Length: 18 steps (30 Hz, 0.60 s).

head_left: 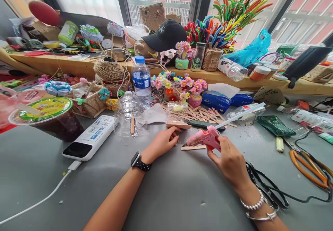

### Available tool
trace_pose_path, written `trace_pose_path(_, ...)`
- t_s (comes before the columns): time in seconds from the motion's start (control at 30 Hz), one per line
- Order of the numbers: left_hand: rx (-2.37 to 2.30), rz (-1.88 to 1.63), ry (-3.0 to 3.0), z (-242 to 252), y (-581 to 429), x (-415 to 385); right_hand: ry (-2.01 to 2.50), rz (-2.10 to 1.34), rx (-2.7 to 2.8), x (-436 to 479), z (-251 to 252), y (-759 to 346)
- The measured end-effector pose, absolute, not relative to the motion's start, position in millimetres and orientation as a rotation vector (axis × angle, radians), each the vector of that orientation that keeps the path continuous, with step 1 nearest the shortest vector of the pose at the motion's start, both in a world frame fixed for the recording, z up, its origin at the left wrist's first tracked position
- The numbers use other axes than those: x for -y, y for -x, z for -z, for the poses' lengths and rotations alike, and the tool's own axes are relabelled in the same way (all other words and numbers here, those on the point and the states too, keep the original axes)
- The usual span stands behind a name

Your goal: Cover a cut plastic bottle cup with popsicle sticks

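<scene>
My right hand (230,161) is wrapped round the handle of a pink hot glue gun (201,138). A clear glue stick (240,114) pokes out of the gun's back end. The nozzle points left and down, just over a wooden craft stick (194,148) lying flat on the table; I cannot tell whether it touches. Left of the nozzle, my left hand (165,141) rests near the table with thumb and fingers apart and nothing between them. Beyond it sits a small wooden piece (178,124), beside a green-handled tool (205,124). Many loose craft sticks (200,112) are heaped behind.
A drink cup (59,125), a white power bank (90,139) with cable and a clear plastic bottle piece (128,114) stand left. A water bottle (141,80) is behind. Orange-handled scissors (309,167) and black cords (270,187) lie right. A cluttered wooden ledge (166,72) runs along the back.
</scene>
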<state>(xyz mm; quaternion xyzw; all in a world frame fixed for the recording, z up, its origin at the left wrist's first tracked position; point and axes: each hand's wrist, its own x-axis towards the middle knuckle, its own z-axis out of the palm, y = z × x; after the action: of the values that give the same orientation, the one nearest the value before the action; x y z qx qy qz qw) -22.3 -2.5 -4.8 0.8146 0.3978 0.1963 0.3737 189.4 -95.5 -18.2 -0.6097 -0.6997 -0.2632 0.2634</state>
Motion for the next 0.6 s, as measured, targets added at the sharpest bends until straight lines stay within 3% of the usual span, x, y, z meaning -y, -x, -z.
trace_pose_path(0.6, -1.018, -0.52, -2.077, 6.1, 22.2, 2.8, 1.668, 0.721, 1.829, 96.2, 18.6, -188.0)
